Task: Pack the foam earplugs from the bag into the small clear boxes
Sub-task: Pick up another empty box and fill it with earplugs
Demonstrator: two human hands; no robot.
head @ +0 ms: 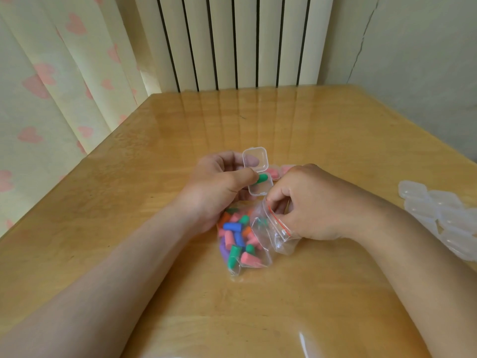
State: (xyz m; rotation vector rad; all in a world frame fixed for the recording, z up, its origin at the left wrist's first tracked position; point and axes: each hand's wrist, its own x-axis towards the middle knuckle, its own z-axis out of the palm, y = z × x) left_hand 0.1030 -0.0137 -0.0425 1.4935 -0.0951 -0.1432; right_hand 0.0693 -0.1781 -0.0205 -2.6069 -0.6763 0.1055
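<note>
**One green plug going in, bag mouth open**

Left of the surface's middle, the left hand holds a small open box just off the surface. Its fingers are curled behind the raised lid, and the thumb presses a green earplug down into the box's base. Directly below the box, nearer the front edge, the bag lies on its side. The loose earplugs, pink, green, blue, purple and orange, are heaped at its closed end.

To the right, the right hand is curled at the bag's mouth and pinches the plastic by the red seal line. Whether it also has a plug between its fingertips cannot be told. Behind this hand, filled boxes with pink plugs inside rest on the surface, partly hidden. At the right edge sits a pile of empty boxes.

What could go wrong:
- The foam may spring back when the thumb lifts, popping the green plug out before the lid shuts.
- The box is held by one hand only, so a hard press could tip it.
- A tug on the bag's mouth could drag the bag and spill plugs.
- The right forearm lies near the empty pile, so a wide swing could knock boxes off the edge.
</note>
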